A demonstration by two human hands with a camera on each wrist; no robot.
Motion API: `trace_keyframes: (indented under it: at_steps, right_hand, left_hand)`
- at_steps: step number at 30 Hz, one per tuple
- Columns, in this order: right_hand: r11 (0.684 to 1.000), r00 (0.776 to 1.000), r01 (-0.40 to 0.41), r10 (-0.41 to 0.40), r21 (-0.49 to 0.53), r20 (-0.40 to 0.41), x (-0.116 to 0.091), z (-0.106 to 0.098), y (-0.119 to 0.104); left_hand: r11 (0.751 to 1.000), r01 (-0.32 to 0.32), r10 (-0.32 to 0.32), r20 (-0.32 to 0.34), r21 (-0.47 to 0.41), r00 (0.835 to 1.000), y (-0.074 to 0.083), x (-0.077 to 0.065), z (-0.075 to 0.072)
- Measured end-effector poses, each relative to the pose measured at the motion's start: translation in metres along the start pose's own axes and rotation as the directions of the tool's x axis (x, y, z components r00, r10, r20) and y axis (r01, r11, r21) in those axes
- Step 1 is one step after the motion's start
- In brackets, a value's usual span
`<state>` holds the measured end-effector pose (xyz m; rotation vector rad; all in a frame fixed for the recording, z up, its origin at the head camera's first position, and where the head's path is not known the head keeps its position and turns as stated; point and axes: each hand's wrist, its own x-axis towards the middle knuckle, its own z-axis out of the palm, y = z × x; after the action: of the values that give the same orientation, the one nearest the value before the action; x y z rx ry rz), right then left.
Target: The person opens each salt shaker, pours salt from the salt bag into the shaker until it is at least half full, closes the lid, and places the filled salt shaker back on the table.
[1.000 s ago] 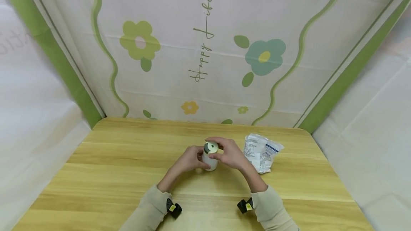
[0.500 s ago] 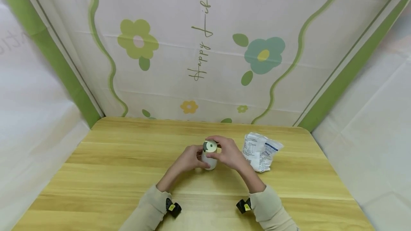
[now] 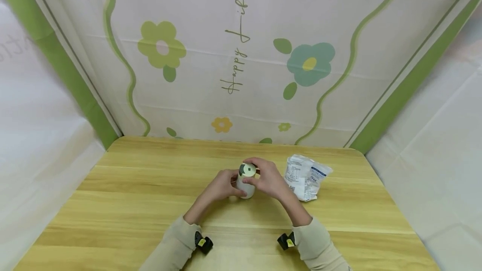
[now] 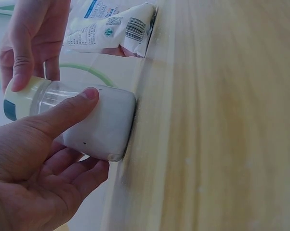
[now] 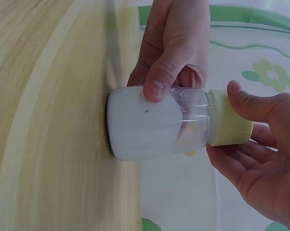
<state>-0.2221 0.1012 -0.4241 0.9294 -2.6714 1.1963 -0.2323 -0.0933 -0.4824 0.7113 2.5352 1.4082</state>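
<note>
A clear seasoning jar (image 3: 247, 190) with white powder inside stands upright on the wooden table, its pale yellow lid (image 5: 227, 120) on top. In the head view a dark patch and a small dark square mark the lid's top. My left hand (image 3: 224, 186) grips the jar's body, with the thumb (image 4: 72, 110) across the near side and the fingers round the back. My right hand (image 3: 269, 181) holds the lid between thumb and fingers. The left wrist view shows the powder filling the lower part of the jar, below a see-through neck.
A crumpled white plastic packet (image 3: 306, 179) with printed text, a blue band and a barcode sits right of the jar, near my right wrist. White specks dot the table (image 5: 53, 120) by the jar's base. A flower-print curtain (image 3: 241, 108) rises behind the table.
Both hands keep their hold, and the jar stays in place. My right thumb has shifted slightly left along the lid; the head view has tilted a little.
</note>
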Motion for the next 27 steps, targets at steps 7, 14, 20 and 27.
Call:
trace_keyframes:
  at_steps: [7, 14, 20, 27]
  right_hand:
    - [1.000, 1.000, 0.002, -0.002, -0.022, -0.006, 0.000, 0.001, 0.001]
    - [0.998, 0.999, -0.009, 0.006, -0.061, -0.046, 0.001, 0.006, -0.001]
    - [1.000, 1.000, -0.012, 0.012, 0.028, -0.003, 0.001, 0.002, 0.004]
    - [0.955, 0.990, -0.037, -0.004, 0.293, 0.139, 0.002, -0.007, 0.017]
  left_hand:
    - [1.000, 0.003, -0.003, -0.001, 0.001, 1.000, -0.001, 0.000, 0.000]
    - [1.000, -0.005, 0.005, 0.002, 0.001, 1.000, -0.001, 0.001, 0.000]
    - [1.000, -0.006, 0.006, 0.006, 0.026, 1.000, -0.002, 0.001, -0.001]
    - [1.000, 0.005, -0.005, 0.002, 0.001, 1.000, -0.001, 0.000, 0.000]
